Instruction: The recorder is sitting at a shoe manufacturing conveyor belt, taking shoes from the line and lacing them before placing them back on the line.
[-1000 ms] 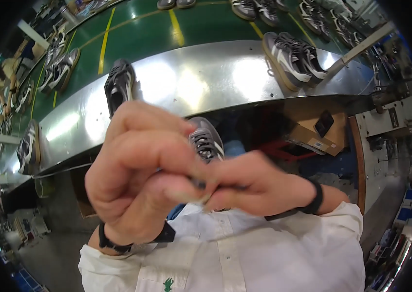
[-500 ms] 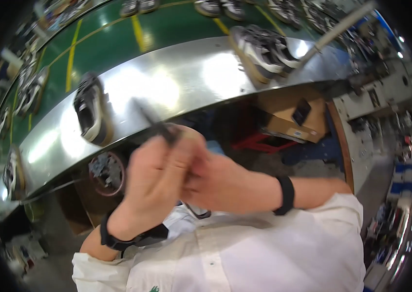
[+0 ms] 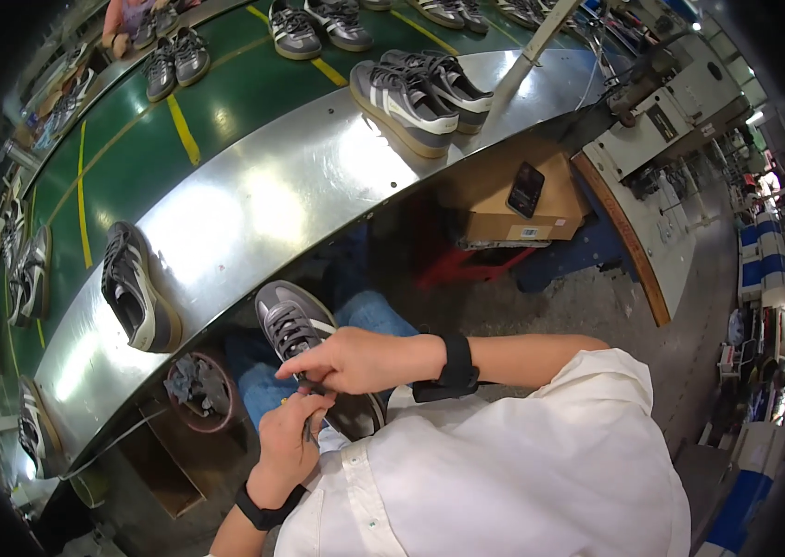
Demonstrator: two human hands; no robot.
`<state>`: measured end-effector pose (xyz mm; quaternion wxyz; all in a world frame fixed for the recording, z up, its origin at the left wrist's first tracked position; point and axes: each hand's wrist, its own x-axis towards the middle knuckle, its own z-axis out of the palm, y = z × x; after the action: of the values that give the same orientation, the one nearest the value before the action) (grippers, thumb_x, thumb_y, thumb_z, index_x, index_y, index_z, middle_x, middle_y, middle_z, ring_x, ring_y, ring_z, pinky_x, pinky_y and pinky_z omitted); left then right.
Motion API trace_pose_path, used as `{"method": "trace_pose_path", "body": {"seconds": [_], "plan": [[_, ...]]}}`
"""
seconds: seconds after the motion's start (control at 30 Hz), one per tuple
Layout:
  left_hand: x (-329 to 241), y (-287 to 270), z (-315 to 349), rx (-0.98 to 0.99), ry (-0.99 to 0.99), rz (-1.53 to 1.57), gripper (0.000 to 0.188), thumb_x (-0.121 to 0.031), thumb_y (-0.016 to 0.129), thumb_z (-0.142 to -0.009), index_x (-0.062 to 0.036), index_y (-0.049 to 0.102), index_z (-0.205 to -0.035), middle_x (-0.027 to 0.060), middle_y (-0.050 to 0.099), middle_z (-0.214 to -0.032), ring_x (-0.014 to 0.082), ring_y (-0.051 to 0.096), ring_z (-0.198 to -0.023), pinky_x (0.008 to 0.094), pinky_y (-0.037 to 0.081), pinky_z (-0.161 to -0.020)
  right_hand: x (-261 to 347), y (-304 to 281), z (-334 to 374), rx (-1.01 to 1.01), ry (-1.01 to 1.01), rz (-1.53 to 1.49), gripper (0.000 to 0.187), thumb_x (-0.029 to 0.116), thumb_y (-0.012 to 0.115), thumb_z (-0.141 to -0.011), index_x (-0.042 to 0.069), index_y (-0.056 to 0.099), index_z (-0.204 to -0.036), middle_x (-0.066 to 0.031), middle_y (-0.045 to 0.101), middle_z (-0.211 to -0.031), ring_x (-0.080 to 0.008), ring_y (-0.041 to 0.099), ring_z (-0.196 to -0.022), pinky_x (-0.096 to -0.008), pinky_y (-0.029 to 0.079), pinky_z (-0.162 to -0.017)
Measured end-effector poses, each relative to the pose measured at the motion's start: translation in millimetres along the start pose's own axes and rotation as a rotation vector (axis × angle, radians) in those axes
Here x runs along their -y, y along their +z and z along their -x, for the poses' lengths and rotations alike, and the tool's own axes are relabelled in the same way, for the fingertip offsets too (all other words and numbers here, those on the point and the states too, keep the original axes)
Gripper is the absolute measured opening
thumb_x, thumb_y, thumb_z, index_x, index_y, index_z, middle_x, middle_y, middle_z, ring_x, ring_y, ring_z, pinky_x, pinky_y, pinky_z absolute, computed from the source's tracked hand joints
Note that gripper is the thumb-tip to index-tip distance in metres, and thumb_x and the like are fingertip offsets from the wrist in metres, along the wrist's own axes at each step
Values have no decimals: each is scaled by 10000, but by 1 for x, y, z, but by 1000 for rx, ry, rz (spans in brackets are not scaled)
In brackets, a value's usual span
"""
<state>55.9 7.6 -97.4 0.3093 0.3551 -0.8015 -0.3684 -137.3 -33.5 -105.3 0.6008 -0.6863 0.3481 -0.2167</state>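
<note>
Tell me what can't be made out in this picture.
All in the head view:
Dark item: full shape, partly covered by the left hand.
Shoe beneath the hands: middle, hidden behind the right hand.
Pink bin: contents, too small to identify.
Phone: screen, too small to read.
Person across the belt: cut off by the upper edge.

left hand (image 3: 286, 438) holds a thin dark thing (image 3: 307, 428) | right hand (image 3: 362, 360) is just beside it, over a gray shoe (image 3: 283, 314) | one shoe (image 3: 135, 290) sits on shiny metal (image 3: 249, 200) | black phone (image 3: 525, 190) lies on brown box (image 3: 541, 227)
</note>
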Motion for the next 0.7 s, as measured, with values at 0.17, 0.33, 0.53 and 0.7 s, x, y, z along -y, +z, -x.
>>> {"method": "trace_pose_path", "body": {"seconds": [0.17,0.33,0.53,0.7], "plan": [[10,-5,-5,-200,-225,310,157,-118,453,-976,-23,557,-1046,62,579,-829,114,539,-617,248,469,-586,25,-7,5,-133,-238,592,425,16,570,-749,92,538,-1166,-173,588,-724,-355,585,-744,-414,462,-644],[18,0,17,-269,-585,235,532,-213,618,-883,-39,354,-1311,121,492,-1142,170,515,-936,276,514,-725,69,-47,20,-768,-407,611,393,-11,676,-722,87,617,-1097,-68,626,-835,-202,557,-709,-281,475,-656],[23,45,36,72,-666,118,662,-105,506,-814,5,150,-1362,311,589,-978,500,586,-870,487,479,-762,-25,45,52,-179,346,256,941,293,679,-763,-91,122,-1418,-324,482,-1231,-437,568,-1029,-399,467,-865],[11,-8,12,-246,-553,36,593,-66,471,-799,37,272,-1348,318,588,-1011,477,579,-953,449,473,-812,8,-9,28,-303,-30,-101,599,164,646,-862,50,372,-1383,-130,586,-1188,-159,611,-967,-290,527,-724]]}}
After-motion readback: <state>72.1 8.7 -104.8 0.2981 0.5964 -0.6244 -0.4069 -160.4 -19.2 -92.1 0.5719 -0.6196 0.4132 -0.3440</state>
